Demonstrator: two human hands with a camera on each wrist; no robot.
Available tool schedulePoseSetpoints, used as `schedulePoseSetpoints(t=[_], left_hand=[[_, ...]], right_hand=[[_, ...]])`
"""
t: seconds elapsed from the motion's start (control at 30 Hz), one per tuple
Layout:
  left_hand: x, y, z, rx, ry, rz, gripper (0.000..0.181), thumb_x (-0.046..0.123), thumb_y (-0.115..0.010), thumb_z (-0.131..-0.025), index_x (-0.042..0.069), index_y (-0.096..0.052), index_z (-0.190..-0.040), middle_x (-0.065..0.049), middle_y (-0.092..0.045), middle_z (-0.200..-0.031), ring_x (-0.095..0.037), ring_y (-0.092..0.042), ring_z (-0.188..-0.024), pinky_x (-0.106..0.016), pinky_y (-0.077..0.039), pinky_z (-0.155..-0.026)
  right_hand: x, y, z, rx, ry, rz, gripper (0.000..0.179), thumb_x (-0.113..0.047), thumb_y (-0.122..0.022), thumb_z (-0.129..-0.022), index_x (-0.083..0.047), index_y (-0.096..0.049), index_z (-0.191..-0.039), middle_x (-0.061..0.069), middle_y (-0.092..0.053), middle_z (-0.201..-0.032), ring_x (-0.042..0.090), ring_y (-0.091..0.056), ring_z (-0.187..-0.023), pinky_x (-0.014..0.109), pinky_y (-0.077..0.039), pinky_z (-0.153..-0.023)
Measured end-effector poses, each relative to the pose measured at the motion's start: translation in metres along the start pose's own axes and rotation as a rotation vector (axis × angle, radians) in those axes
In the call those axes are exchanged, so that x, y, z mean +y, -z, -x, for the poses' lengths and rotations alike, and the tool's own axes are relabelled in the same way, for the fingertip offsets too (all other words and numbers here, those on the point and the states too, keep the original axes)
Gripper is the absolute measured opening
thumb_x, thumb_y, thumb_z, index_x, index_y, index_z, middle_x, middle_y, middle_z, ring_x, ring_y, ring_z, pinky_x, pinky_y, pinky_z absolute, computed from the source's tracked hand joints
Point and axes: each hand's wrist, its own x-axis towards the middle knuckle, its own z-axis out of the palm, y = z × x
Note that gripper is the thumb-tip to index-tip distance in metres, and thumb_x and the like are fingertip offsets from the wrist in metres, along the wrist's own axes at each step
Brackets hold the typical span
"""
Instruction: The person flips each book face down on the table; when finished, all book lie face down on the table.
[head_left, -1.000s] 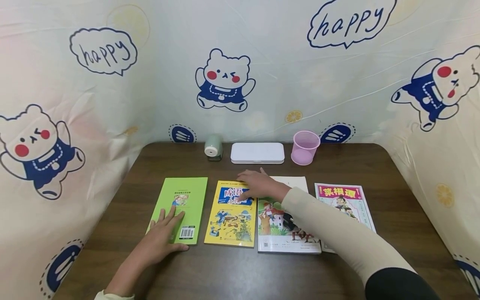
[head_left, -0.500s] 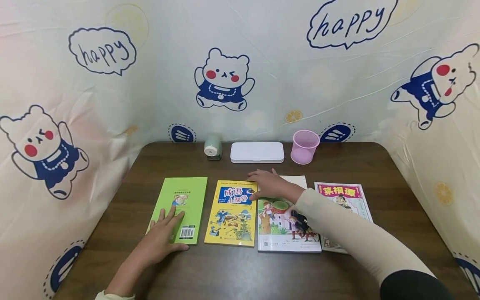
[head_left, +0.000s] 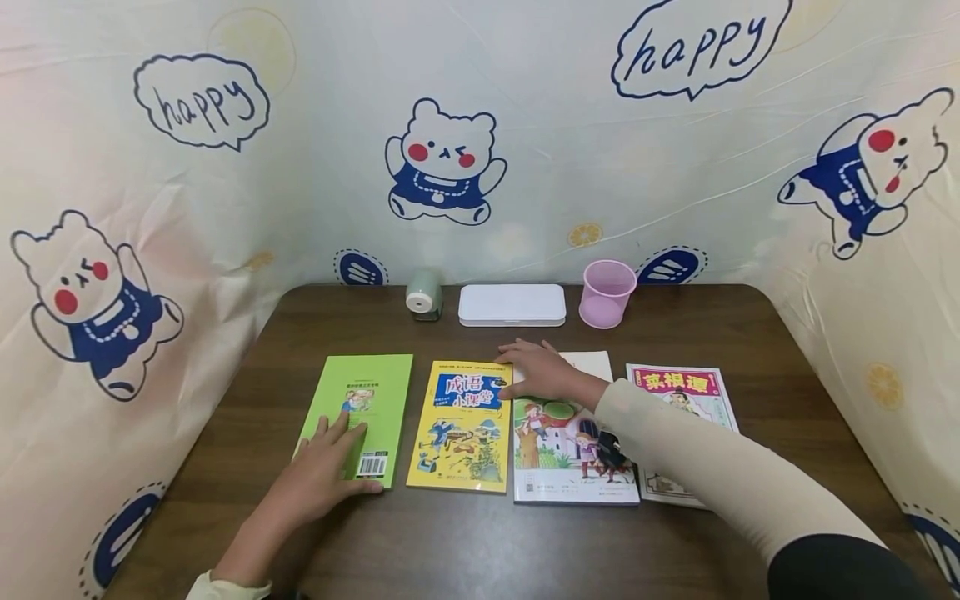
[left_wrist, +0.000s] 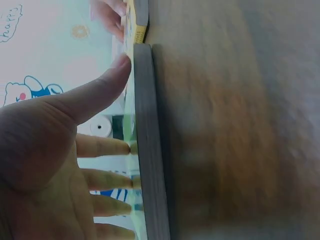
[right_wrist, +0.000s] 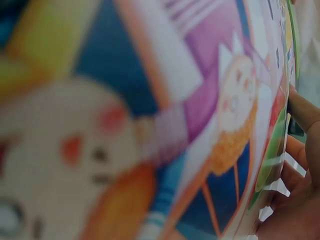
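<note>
My left hand [head_left: 318, 471] rests with spread fingers on the green book [head_left: 378, 408]; in the left wrist view its fingertips touch the cover and the thumb [left_wrist: 107, 87] lies by the near edge. My right hand [head_left: 542, 371] lies over the upper part of the picture book [head_left: 558, 492], which has a white-bordered cover, its fingers reaching to the top right corner of the yellow book [head_left: 457, 450]. The right wrist view shows the picture book's cover [right_wrist: 200, 110] up close, with the fingers [right_wrist: 300, 150] at its far side. Part of that cover is hidden under the hand and sleeve.
A fourth book [head_left: 678, 379] with a pink title band lies at the right, partly covered by the right sleeve [head_left: 720, 467]. Along the back of the brown table [head_left: 480, 550] stand a green pencil sharpener [head_left: 424, 296], a white flat case [head_left: 512, 305] and a pink cup [head_left: 606, 296].
My right hand has shifted a little to the right, off most of the yellow book's title, and then stayed nearly still. The left hand remains on the green book.
</note>
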Motion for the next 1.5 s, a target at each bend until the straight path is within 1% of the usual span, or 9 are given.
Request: schedulePoseSetpoints(t=[0.17,0.27,0.4,0.5,0.6,0.73,0.87,1.1,1.5], left_hand=[[0.009,0.0,-0.006,0.02,-0.005,-0.021,0.095,0.064,-0.081,-0.077,0.002,-0.057,-0.145,-0.031,-0.033,-0.161,-0.061,-0.021,-0.147,-0.08,-0.025,-0.109],[0.015,-0.003,-0.011,0.017,-0.029,-0.006,0.094,0.063,-0.081,-0.078,0.003,-0.057,-0.145,-0.028,-0.03,-0.164,-0.057,-0.019,-0.149,-0.079,-0.024,-0.11],[0.021,-0.007,-0.017,0.021,-0.055,0.014,0.095,0.062,-0.081,-0.078,0.0,-0.056,-0.146,-0.026,-0.024,-0.167,-0.05,-0.017,-0.153,-0.075,-0.02,-0.116],[0.026,-0.011,-0.02,0.029,-0.088,0.03,0.095,0.061,-0.082,-0.078,0.005,-0.054,-0.149,-0.023,-0.022,-0.168,-0.048,-0.014,-0.155,-0.074,-0.016,-0.117],[0.03,-0.016,-0.024,0.008,-0.118,0.046,0.098,0.064,-0.081,-0.077,0.011,-0.05,-0.154,-0.021,-0.019,-0.17,-0.047,-0.01,-0.156,-0.075,-0.013,-0.118],[0.038,-0.021,-0.029,-0.063,-0.097,0.07,0.108,0.071,-0.079,-0.074,0.012,-0.044,-0.157,-0.017,-0.014,-0.172,-0.044,-0.006,-0.157,-0.073,-0.008,-0.119],[0.044,-0.022,-0.031,-0.107,-0.066,0.073,0.115,0.069,-0.084,-0.069,0.011,-0.041,-0.159,-0.017,-0.01,-0.173,-0.042,-0.002,-0.158,-0.073,-0.004,-0.12],[0.047,-0.025,-0.031,-0.112,-0.075,0.047,0.121,0.058,-0.093,-0.063,0.008,-0.04,-0.159,-0.018,-0.007,-0.172,-0.043,0.0,-0.158,-0.074,-0.003,-0.119],[0.047,-0.028,-0.029,-0.11,-0.083,0.046,0.114,0.053,-0.094,-0.066,0.003,-0.044,-0.155,-0.019,-0.005,-0.172,-0.044,0.001,-0.158,-0.076,-0.001,-0.118]], right_hand=[[-0.002,0.001,0.0,-0.001,0.006,-0.022,0.075,-0.059,-0.073,-0.09,-0.018,-0.055,-0.15,0.005,-0.037,-0.166,0.036,-0.018,-0.158,0.069,-0.011,-0.122],[-0.002,0.001,0.0,-0.002,0.007,-0.027,0.074,-0.058,-0.073,-0.09,-0.018,-0.055,-0.149,0.005,-0.037,-0.166,0.036,-0.017,-0.158,0.068,-0.011,-0.123],[-0.002,0.002,0.0,0.0,0.009,-0.031,0.073,-0.059,-0.073,-0.09,-0.019,-0.056,-0.148,0.005,-0.037,-0.166,0.035,-0.017,-0.158,0.067,-0.011,-0.123],[-0.002,0.003,-0.001,-0.001,0.012,-0.032,0.073,-0.058,-0.073,-0.09,-0.019,-0.056,-0.148,0.005,-0.037,-0.166,0.036,-0.017,-0.158,0.067,-0.011,-0.123],[-0.002,0.004,-0.001,-0.003,0.012,-0.032,0.073,-0.058,-0.074,-0.089,-0.018,-0.056,-0.148,0.006,-0.037,-0.166,0.037,-0.017,-0.158,0.067,-0.012,-0.123],[-0.002,0.004,-0.001,-0.002,0.01,-0.027,0.074,-0.06,-0.073,-0.089,-0.019,-0.056,-0.148,0.005,-0.037,-0.166,0.036,-0.017,-0.158,0.067,-0.012,-0.123],[-0.002,0.004,-0.001,-0.001,0.009,-0.025,0.074,-0.059,-0.073,-0.09,-0.019,-0.056,-0.149,0.005,-0.037,-0.166,0.036,-0.017,-0.158,0.067,-0.012,-0.123],[-0.003,0.003,0.001,0.0,-0.002,-0.021,0.074,-0.059,-0.073,-0.09,-0.019,-0.055,-0.149,0.005,-0.037,-0.166,0.036,-0.017,-0.158,0.067,-0.012,-0.123],[-0.005,0.003,0.003,-0.003,0.0,-0.023,0.074,-0.059,-0.073,-0.09,-0.019,-0.055,-0.149,0.005,-0.036,-0.166,0.036,-0.017,-0.158,0.067,-0.012,-0.123]])
